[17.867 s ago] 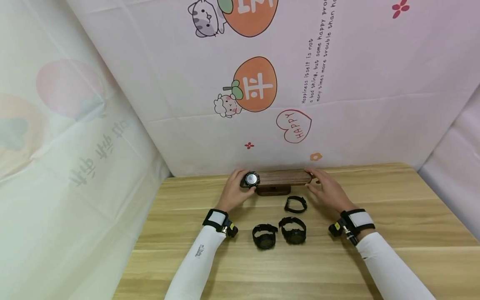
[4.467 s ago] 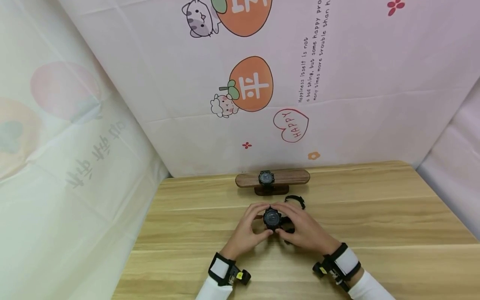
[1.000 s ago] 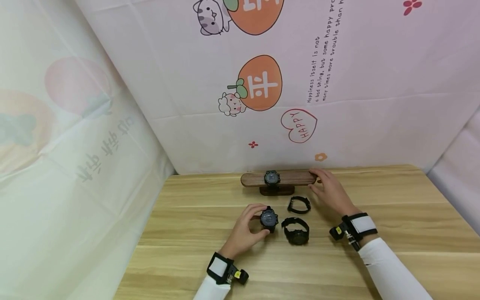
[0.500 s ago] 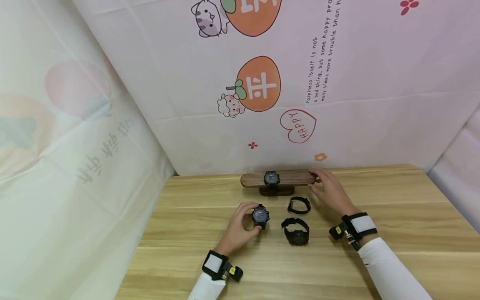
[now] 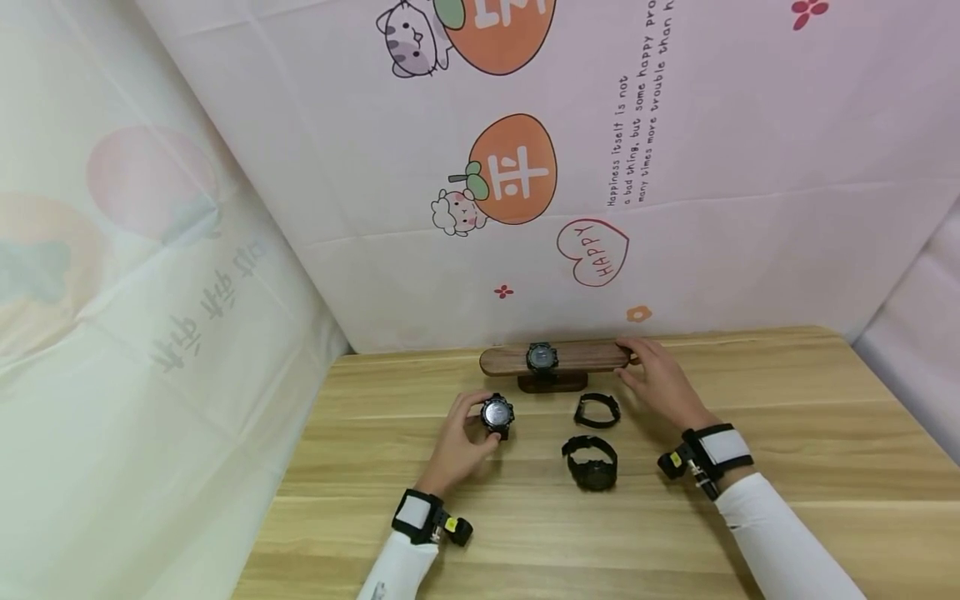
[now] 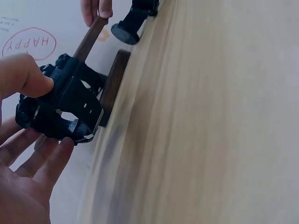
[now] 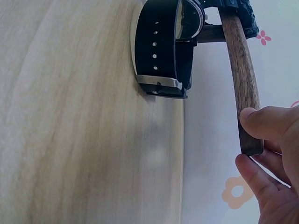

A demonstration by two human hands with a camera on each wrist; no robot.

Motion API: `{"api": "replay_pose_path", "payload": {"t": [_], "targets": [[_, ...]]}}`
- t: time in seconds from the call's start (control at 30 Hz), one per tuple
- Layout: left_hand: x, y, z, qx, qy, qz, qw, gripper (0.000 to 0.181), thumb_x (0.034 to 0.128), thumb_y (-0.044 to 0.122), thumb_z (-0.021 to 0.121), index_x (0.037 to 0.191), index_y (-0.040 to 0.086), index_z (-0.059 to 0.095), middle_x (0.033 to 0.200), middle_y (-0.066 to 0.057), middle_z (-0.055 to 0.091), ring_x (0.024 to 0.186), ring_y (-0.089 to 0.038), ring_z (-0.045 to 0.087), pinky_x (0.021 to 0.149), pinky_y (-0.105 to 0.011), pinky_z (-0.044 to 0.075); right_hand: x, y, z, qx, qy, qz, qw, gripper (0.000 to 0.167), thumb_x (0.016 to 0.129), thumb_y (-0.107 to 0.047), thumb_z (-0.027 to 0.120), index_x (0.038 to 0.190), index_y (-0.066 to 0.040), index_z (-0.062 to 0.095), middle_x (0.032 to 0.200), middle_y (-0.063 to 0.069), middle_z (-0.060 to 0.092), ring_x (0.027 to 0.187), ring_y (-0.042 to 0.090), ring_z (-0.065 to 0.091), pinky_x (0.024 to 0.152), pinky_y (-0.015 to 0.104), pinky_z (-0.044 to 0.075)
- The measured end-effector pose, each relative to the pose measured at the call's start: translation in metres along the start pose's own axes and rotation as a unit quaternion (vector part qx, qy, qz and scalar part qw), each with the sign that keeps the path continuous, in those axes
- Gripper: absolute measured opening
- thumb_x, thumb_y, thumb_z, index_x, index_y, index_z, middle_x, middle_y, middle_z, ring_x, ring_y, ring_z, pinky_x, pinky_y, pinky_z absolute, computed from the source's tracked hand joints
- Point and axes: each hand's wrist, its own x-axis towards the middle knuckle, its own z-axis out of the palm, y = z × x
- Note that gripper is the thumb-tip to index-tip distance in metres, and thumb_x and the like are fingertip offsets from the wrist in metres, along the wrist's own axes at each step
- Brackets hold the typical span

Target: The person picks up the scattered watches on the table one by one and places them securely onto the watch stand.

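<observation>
My left hand (image 5: 456,446) pinches a black wristwatch (image 5: 497,413) by its sides between thumb and fingers, just in front of the left part of a dark wooden watch stand (image 5: 588,357). In the left wrist view the held watch (image 6: 60,100) has its strap fastened in a loop. My right hand (image 5: 663,383) grips the right end of the stand's bar; the right wrist view shows thumb and fingers around the bar's end (image 7: 250,126). Another black watch (image 5: 542,357) sits around the bar, a little left of its middle, its dial facing me.
Two more black watches lie on the wooden table (image 5: 390,392): a slimmer one (image 5: 597,411) in front of the stand and a bigger one (image 5: 592,467) nearer me. Behind the stand hangs a white printed cloth (image 5: 420,283).
The first watch slid from the bar's left end toward the middle. Both hands held a second watch; then the right hand took the bar's right end, while the left carried the watch leftward and toward the stand.
</observation>
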Motion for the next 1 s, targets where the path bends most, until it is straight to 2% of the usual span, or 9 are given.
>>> {"api": "replay_pose_path", "payload": {"t": [0.13, 0.43, 0.7, 1.0], "targets": [[0.004, -0.003, -0.005, 0.009, 0.009, -0.009, 0.9999, 0.067, 0.0843, -0.008, 0.079, 0.146, 0.006, 0.058, 0.148, -0.013, 0.056, 0.137, -0.030, 0.058, 0.110, -0.046, 0.057, -0.001, 0.000, 0.000, 0.001, 0.000, 0.003, 1.0000, 0.055, 0.097, -0.002, 0.075, 0.147, 0.006, 0.054, 0.140, 0.028, 0.060, 0.114, 0.043, 0.065, 0.097, 0.060, 0.059], [0.011, -0.011, -0.011, -0.010, 0.026, 0.002, 0.9996, 0.065, 0.0833, -0.010, 0.077, 0.144, -0.001, 0.056, 0.147, -0.028, 0.054, 0.135, -0.036, 0.058, 0.108, -0.051, 0.058, 0.000, 0.001, 0.000, 0.003, -0.001, 0.003, 1.0000, 0.055, 0.096, -0.002, 0.076, 0.147, 0.006, 0.054, 0.140, 0.028, 0.060, 0.113, 0.044, 0.066, 0.098, 0.061, 0.058], [0.016, -0.015, -0.014, -0.003, 0.048, -0.001, 0.9988, 0.065, 0.0829, -0.011, 0.078, 0.144, 0.001, 0.057, 0.146, -0.024, 0.055, 0.131, -0.037, 0.059, 0.106, -0.050, 0.059, 0.001, 0.003, 0.000, 0.006, 0.000, 0.001, 1.0000, 0.055, 0.096, -0.001, 0.076, 0.146, 0.006, 0.055, 0.140, 0.028, 0.060, 0.114, 0.043, 0.065, 0.098, 0.061, 0.058], [0.019, -0.021, -0.018, 0.005, 0.051, -0.017, 0.9986, 0.066, 0.0858, -0.010, 0.077, 0.147, 0.003, 0.055, 0.149, -0.018, 0.054, 0.135, -0.037, 0.058, 0.109, -0.053, 0.057, 0.001, 0.002, -0.001, 0.009, -0.004, 0.007, 0.9999, 0.055, 0.097, -0.002, 0.075, 0.147, 0.004, 0.054, 0.142, 0.027, 0.060, 0.115, 0.044, 0.065, 0.099, 0.062, 0.057]]}}
